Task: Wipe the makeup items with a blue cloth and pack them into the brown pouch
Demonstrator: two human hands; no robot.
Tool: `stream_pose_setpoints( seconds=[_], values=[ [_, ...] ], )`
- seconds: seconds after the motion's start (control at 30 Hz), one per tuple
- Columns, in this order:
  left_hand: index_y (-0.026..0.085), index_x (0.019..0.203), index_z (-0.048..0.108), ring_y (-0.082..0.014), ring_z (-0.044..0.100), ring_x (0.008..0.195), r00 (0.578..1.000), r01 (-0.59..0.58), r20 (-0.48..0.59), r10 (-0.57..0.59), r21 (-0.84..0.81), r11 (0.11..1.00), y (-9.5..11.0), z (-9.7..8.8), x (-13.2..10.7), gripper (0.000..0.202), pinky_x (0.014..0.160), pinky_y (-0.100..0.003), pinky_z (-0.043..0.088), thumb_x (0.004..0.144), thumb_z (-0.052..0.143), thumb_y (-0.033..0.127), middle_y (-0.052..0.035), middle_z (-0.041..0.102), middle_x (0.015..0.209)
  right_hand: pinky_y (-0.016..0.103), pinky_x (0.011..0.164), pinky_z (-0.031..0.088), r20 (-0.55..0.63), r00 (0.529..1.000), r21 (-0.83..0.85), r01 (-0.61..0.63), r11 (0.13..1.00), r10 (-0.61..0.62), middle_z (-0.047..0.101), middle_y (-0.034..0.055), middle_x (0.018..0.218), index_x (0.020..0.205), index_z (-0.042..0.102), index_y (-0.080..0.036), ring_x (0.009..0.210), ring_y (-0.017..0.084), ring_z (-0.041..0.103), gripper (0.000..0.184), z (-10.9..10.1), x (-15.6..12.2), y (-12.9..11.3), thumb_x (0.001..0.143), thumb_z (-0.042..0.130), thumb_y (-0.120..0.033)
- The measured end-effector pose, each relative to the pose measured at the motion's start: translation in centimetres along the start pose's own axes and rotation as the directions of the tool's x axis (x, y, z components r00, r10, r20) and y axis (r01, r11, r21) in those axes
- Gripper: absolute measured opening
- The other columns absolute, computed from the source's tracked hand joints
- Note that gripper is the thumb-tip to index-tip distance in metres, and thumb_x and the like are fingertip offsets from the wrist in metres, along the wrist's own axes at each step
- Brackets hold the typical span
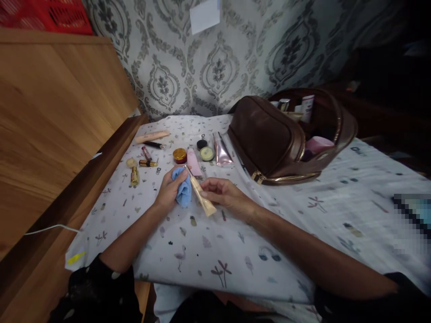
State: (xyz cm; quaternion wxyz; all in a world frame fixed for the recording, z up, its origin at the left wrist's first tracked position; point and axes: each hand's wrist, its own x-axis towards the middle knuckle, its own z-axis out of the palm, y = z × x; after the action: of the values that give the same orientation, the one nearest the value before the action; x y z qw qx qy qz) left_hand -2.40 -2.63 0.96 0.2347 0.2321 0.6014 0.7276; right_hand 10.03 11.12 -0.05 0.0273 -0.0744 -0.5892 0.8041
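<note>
L hand (166,189) clutches blue cloth (183,190), R hand (229,195) pinches gold tube (198,189): prob. light, soft (maybe slick); mid-body hold's best.

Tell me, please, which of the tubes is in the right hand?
The gold tube, held by the right hand; the pale pink tube and shiny pink tube lie on the table cover.

Red crate (47,15) sits atop wood panel (63,85), left. Paper (204,17) on patterned wall (218,72). Brown bag (266,134) open on surface (232,242), right. Pale cable (55,227), left.
</note>
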Motion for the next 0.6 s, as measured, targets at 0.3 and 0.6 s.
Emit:
stream_pose_setpoints(
  seconds=[0.3,0.6],
  values=[
    [0.013,0.092,0.068,-0.0095,0.059,0.064,0.962,0.17,0.214,-0.17,0.019,0.985,0.38,1.0,-0.99,0.048,0.061,-0.02,0.049,0.063,0.085,0.049,0.0002,0.065,0.076,0.024,0.057,0.045,-0.066,0.995,-0.118,0.061,0.991,-0.069,0.063,-0.0033,0.063,0.075,0.063,-0.016,0.055,0.009,0.054,0.042,0.03,0.26,-0.11,0.061,0.085,-0.049],
    [0.015,0.075,0.061,-0.01,0.056,0.054,0.942,0.177,0.271,-0.198,0.101,0.979,0.6,0.76,-1.03,0.048,0.053,-0.02,0.043,0.071,0.075,0.061,0.0002,0.063,0.061,0.024,0.053,0.042,-0.16,0.971,-0.2,0.143,0.969,-0.176,0.06,-0.0005,0.076,0.091,0.066,-0.017,0.064,0.011,0.053,0.036,-0.09,-0.24,-1.03,0.075,0.073,-0.049]
  ],
)
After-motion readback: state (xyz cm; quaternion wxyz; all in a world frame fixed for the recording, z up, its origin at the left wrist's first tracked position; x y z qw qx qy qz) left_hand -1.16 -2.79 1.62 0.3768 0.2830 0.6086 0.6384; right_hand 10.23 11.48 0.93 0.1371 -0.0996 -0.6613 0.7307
